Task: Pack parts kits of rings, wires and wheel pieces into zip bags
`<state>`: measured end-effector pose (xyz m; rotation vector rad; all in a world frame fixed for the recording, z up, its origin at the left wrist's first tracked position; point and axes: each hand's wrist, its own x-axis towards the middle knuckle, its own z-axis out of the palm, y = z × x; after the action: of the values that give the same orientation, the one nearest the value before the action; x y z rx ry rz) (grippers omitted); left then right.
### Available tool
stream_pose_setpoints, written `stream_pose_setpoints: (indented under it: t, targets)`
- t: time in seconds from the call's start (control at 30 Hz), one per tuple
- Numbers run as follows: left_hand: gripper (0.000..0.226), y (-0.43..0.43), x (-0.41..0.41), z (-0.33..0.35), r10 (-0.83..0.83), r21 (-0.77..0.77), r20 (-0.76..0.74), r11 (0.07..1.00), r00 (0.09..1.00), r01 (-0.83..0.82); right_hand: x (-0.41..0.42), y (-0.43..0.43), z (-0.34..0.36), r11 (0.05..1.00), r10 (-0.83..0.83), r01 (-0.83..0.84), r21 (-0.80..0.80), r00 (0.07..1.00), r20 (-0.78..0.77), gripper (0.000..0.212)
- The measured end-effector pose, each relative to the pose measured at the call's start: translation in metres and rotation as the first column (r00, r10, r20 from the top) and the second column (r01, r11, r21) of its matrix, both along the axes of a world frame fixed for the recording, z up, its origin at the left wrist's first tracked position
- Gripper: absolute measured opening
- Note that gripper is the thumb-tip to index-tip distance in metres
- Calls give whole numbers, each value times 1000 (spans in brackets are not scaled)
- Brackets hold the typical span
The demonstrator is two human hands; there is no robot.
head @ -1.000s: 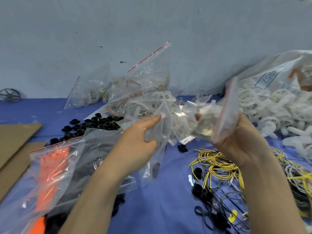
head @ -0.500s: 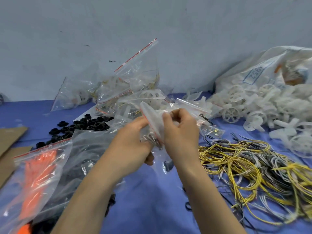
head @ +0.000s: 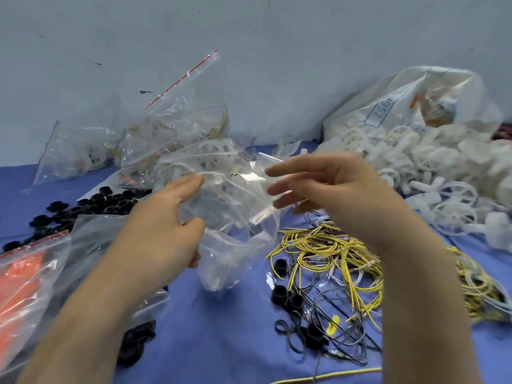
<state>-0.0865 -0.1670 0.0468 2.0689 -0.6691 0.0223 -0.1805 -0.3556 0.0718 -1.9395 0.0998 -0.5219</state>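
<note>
Step in hand, as judged: opening or settling a clear zip bag point(head: 238, 239) for filling or sealing. The left hand point(head: 163, 228) grips the bag at its left edge, thumb in front and fingers behind, and holds it above the blue tabletop point(head: 221, 342). The right hand point(head: 335, 189) is at the bag's upper right corner, fingers straight and spread, gripping nothing. It is blurred, so contact with the plastic cannot be confirmed. The bag appears to hold pale pieces at its bottom, but they cannot be identified. To do the step well, the right hand should pinch the free lip opposite the left thumb so the mouth gapes squarely. The mouth should stay uppermost so nothing spills, and the seal strip should be kept clear of wire ends before pressing. Supplies relative to the bag: yellow wires point(head: 332, 245) just right and below, white wheel pieces point(head: 432, 187) further right, black rings point(head: 97, 200) left, filled zip bags point(head: 171, 139) behind. A bag of orange parts point(head: 22, 275) lies far left. Legible writing: a large white sack point(head: 401, 87) behind the wheel pieces bears boxed blue digits reading "952", possibly with a leading character. No brand is readable.
</note>
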Motion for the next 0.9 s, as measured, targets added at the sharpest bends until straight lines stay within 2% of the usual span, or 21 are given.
stream_pose_setpoints:
  t: [0.03, 0.07, 0.1, 0.13, 0.17, 0.2, 0.3, 0.4, 0.53, 0.7, 0.8, 0.9]
  targets:
    - [65, 1, 1, 0, 7, -6, 4, 1000, 1000, -7, -4, -20, -8, 988, -151, 150, -42, 988, -19, 42]
    - [65, 2, 1, 1, 11, -17, 9, 1000, 1000, -11, -5, -40, -19, 938, -325, 309, -156, 941, -89, 50]
    - [65, 2, 1, 1, 11, -25, 9, 1000, 1000, -11, -6, -56, -34, 863, -476, 404, -303, 852, -217, 57]
    - [64, 2, 1, 0, 10, -29, 5, 1000, 1000, -10, -7, -68, -51, 807, -565, 406, -429, 744, -358, 64]
    - [64, 1, 1, -1, 9, -29, -3, 1000, 1000, -9, -8, -78, -68, 786, -599, 369, -495, 651, -466, 70]
    - [64, 0, 1, -2, 7, -33, -14, 999, 1000, -7, -9, -84, -81, 788, -601, 336, -516, 604, -524, 74]
    - [65, -2, 3, -4, -13, -51, -44, 999, 999, 10, -6, -91, -103, 782, -609, 318, -536, 575, -547, 78]
    - [65, -1, 6, -5, -32, -61, -44, 998, 999, 29, 1, -94, -111, 764, -640, 354, -540, 526, -561, 72]
    - [65, 2, 9, -5, -51, -80, -38, 996, 998, 48, 3, -95, -110, 754, -654, 396, -523, 518, -551, 49]
    - [64, 4, 7, -4, -68, -91, -53, 994, 996, 63, 1, -96, -111, 773, -629, 383, -506, 559, -540, 47]
    - [64, 5, 8, -3, -79, -95, -61, 993, 995, 73, -2, -97, -105, 790, -608, 401, -464, 614, -504, 39]
    - [64, 6, 8, -2, -87, -98, -71, 992, 994, 80, -5, -101, -93, 785, -611, 463, -412, 689, -389, 33]
